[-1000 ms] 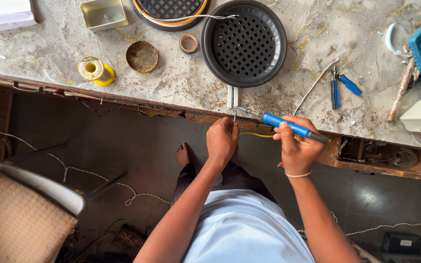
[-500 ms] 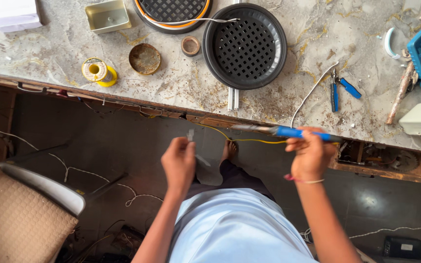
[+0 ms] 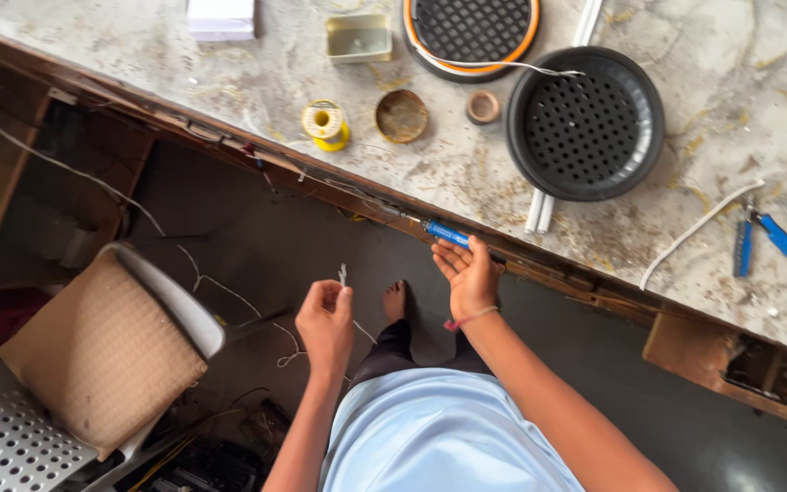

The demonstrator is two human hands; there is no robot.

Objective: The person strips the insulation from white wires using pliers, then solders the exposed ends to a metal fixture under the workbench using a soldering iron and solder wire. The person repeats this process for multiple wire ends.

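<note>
My left hand (image 3: 325, 321) is below the bench edge and pinches the end of a thin white wire (image 3: 342, 274) that sticks up between finger and thumb. My right hand (image 3: 470, 276) holds a blue-handled soldering iron (image 3: 446, 234) by its handle, close against the wooden edge of the bench (image 3: 339, 191); its metal tip points left along that edge. My bare foot (image 3: 396, 301) rests on the dark floor between the two hands.
On the marble bench top lie a black perforated round cover (image 3: 585, 123), a second grille with an orange rim (image 3: 471, 32), a yellow solder spool (image 3: 325, 123), a small round tin (image 3: 402, 116), a square tray (image 3: 359, 38), blue pliers (image 3: 762, 239). A cushioned chair (image 3: 107, 351) stands at left.
The view has swung right and tilted. My left hand dropped from the bench edge and drew back with the wire end. My right hand with the iron moved left along the bench edge.
</note>
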